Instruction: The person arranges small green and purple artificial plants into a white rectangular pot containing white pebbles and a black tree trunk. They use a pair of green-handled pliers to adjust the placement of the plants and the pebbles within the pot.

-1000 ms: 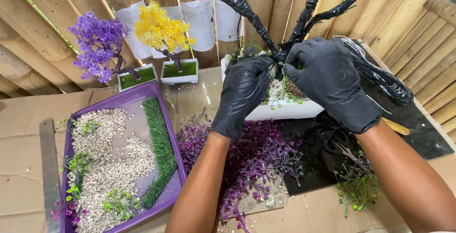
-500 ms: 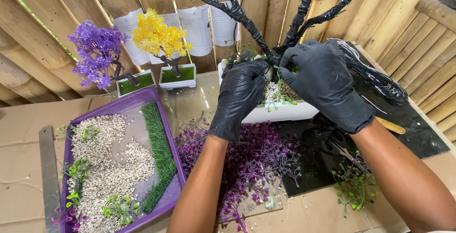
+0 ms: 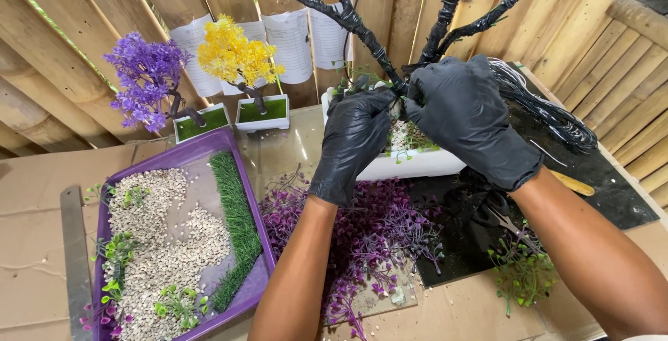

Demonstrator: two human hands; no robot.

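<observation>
White planter (image 3: pixel 417 163) with a black-wrapped branching trunk (image 3: pixel 369 35) is sitting on the surface (image 3: pixel 28 257) near the wooden wall, and both gloved hands are working at the trunk's base. Left hand (image 3: pixel 355 139) is resting on the planter's rim, fingers curled around the trunk's foot; right hand (image 3: pixel 470 115) is closing on the trunk from the other side. Purple foliage sprigs (image 3: pixel 376 236) are lying just in front of the planter. A purple tray (image 3: pixel 243 271) holding gravel and a grass strip is lying to the left, behind it two small trees, purple (image 3: pixel 142 80) and yellow (image 3: pixel 233 52)
</observation>
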